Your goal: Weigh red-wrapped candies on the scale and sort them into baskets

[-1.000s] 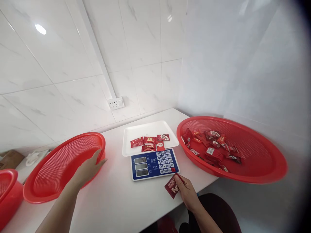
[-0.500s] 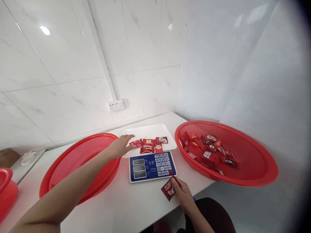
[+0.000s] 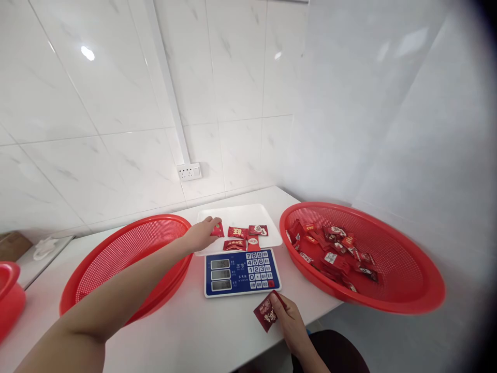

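Dark-red square packet pinched in right hand; left hand curled over bright-red flat packet, hold unclear; slack fingers could drop either.

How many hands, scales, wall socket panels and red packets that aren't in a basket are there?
Red packets: 6 (4 on the white tray, 1 at the left hand, 1 in the right hand)
Hands: 2
Scales: 1
Wall socket panels: 1
Total: 10
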`<move>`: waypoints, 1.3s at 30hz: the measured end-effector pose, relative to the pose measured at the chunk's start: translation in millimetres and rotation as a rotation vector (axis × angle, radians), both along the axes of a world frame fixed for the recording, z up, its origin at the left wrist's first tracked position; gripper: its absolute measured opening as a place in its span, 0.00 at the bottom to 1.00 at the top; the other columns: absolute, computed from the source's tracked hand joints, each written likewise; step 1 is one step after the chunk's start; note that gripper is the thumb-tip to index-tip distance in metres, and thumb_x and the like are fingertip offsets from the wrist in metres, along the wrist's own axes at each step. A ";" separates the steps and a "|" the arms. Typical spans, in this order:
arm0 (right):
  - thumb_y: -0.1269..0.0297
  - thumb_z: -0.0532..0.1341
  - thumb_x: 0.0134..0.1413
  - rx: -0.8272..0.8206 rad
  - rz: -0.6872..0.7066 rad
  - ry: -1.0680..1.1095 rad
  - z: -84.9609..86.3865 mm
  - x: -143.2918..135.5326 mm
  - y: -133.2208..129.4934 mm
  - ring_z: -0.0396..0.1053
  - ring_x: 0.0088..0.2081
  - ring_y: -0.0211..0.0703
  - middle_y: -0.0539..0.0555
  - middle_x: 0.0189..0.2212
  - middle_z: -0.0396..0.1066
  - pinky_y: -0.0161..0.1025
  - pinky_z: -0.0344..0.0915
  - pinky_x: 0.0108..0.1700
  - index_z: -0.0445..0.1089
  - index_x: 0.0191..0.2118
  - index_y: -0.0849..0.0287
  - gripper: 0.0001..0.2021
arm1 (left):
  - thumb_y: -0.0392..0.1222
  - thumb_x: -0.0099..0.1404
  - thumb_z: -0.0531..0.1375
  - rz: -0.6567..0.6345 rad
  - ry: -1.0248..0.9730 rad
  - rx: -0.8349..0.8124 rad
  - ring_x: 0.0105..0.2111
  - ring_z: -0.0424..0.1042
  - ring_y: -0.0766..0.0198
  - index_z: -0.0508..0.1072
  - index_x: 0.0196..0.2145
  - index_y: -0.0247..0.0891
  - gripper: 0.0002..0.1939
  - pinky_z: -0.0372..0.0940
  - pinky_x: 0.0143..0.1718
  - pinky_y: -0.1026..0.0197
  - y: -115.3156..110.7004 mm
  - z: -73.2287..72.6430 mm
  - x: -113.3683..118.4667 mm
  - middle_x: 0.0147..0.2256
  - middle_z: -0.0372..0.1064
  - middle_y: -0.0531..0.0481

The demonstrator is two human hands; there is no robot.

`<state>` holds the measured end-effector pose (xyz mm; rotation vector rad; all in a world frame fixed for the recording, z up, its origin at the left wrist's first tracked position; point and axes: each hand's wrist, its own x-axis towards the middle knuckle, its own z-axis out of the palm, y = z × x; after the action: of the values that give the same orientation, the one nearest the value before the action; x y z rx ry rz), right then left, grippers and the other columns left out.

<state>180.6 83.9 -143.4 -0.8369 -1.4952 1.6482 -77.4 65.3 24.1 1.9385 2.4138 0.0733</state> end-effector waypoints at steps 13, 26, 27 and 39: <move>0.44 0.54 0.49 0.074 0.038 -0.036 -11.5 1.3 6.2 0.55 0.21 0.36 0.48 0.16 0.58 0.33 0.54 0.25 0.57 0.18 0.58 0.23 | 0.49 0.61 0.50 0.098 0.036 0.018 0.51 0.61 0.50 0.58 0.54 0.41 0.24 0.61 0.45 0.51 -45.0 20.8 -37.7 0.52 0.60 0.43; 0.45 0.53 0.51 0.069 0.026 -0.043 -0.7 0.0 0.8 0.55 0.20 0.34 0.47 0.15 0.59 0.32 0.53 0.24 0.59 0.18 0.59 0.23 | 0.42 0.63 0.50 -0.206 -0.081 -0.029 0.46 0.66 0.57 0.62 0.50 0.42 0.17 0.61 0.44 0.59 47.7 -26.8 26.4 0.46 0.66 0.45; 0.45 0.54 0.51 0.063 0.021 -0.040 0.3 -0.2 0.0 0.55 0.20 0.34 0.47 0.15 0.59 0.32 0.53 0.24 0.59 0.18 0.59 0.23 | 0.42 0.62 0.51 -0.197 -0.084 -0.026 0.44 0.67 0.57 0.62 0.50 0.42 0.18 0.62 0.42 0.59 49.3 -26.8 25.6 0.45 0.66 0.45; 0.43 0.53 0.50 0.086 0.024 -0.091 10.9 1.6 -2.0 0.55 0.20 0.36 0.47 0.15 0.57 0.33 0.54 0.24 0.56 0.17 0.58 0.23 | 0.41 0.61 0.49 0.066 -0.080 0.130 0.36 0.69 0.61 0.65 0.45 0.43 0.14 0.63 0.38 0.61 -31.7 25.0 -40.1 0.39 0.66 0.49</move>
<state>182.2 82.0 -132.5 -0.8598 -1.6326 1.5693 -117.5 33.6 49.0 1.8661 2.4771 0.3117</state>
